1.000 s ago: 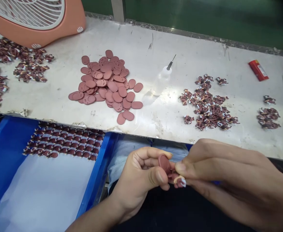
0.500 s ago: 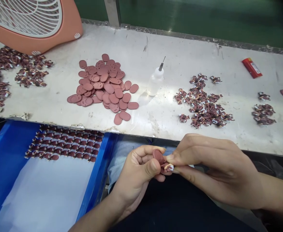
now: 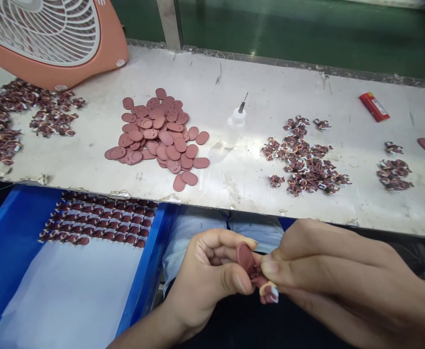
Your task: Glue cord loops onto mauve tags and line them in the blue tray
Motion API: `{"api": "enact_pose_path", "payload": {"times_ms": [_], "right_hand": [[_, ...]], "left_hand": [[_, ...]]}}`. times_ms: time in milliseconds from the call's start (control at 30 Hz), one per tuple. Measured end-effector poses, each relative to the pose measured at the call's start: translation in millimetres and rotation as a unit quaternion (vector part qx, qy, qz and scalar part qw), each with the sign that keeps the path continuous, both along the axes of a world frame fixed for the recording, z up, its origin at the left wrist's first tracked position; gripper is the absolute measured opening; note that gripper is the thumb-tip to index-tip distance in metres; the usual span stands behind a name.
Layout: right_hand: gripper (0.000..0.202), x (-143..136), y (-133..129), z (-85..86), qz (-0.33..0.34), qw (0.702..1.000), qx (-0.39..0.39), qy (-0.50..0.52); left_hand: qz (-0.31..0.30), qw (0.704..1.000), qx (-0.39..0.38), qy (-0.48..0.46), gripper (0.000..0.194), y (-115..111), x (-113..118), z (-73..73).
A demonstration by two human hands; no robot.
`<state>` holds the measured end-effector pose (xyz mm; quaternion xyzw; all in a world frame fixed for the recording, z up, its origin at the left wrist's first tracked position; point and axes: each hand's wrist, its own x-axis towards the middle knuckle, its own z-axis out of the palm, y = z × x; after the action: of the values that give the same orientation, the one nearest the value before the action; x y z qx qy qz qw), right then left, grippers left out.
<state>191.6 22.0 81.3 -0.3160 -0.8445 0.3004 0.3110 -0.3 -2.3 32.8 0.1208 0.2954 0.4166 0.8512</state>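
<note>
My left hand (image 3: 212, 276) and my right hand (image 3: 339, 281) meet in front of the near edge of the tabletop (image 3: 256, 97), below it, over my dark lap. The left hand pinches a reddish oval piece (image 3: 245, 257) between thumb and forefinger, and it stands almost upright. The right hand pinches a small dark-red part (image 3: 268, 291) with a pale loop, and this part touches the lower end of the oval piece. Compared with half a second ago, both hands are lower and closer to me, and the right hand looks larger; the grip on the two parts is the same, and the things on the tabletop lie in the same arrangement.

The tabletop is pale, scratched and stained. Near its middle lies a heap of oval pieces (image 3: 161, 133), and just beside it, toward the right, lies a small clear bottle with a needle tip (image 3: 236, 121). More to the right is a heap of small dark parts (image 3: 306, 162), and a smaller one (image 3: 394, 173) is near the right edge. A red lighter (image 3: 374, 106) lies toward the far right corner. At the far left corner stands an orange fan (image 3: 52, 39), with more dark parts (image 3: 23, 114) in front of it. Under the near edge on the left is a blue tray (image 3: 1, 242) with rows of finished pieces (image 3: 99, 223) on white paper. Behind the tabletop is a green wall.
</note>
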Motion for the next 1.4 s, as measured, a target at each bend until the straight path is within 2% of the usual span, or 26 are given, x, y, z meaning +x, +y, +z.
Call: {"api": "enact_pose_path", "payload": {"times_ms": [167, 433, 567, 733, 900, 1233, 1400], "right_hand": [[0.025, -4, 10, -3.3, 0.014, 0.998, -0.055, 0.040], [0.027, -12, 17, -8.7, 0.016, 0.999, -0.036, 0.018], [0.040, -13, 19, -13.3, 0.002, 0.999, -0.018, 0.030], [0.030, -18, 22, -17.8, -0.036, 0.998, -0.045, 0.030], [0.025, -24, 21, -21.8, -0.054, 0.994, -0.082, 0.035], [0.022, -32, 21, -24.2, -0.046, 0.995, -0.078, 0.041], [0.021, -35, 23, -26.3, -0.040, 0.995, -0.073, 0.048]], "left_hand": [[0.016, 1.000, 0.003, -0.001, 0.032, 6, 0, -8.1], [0.018, 1.000, 0.000, 0.004, 0.033, 8, -7, -17.1], [0.006, 0.999, -0.015, -0.028, 0.030, 11, -11, -23.2], [0.012, 0.997, -0.040, -0.067, 0.033, 12, -15, -31.7], [0.016, 0.997, -0.042, -0.070, 0.033, 10, -16, -33.9], [0.014, 1.000, -0.012, -0.023, 0.041, 11, -17, -29.4], [0.022, 0.999, 0.005, -0.028, 0.041, 12, -18, -33.3]]}}
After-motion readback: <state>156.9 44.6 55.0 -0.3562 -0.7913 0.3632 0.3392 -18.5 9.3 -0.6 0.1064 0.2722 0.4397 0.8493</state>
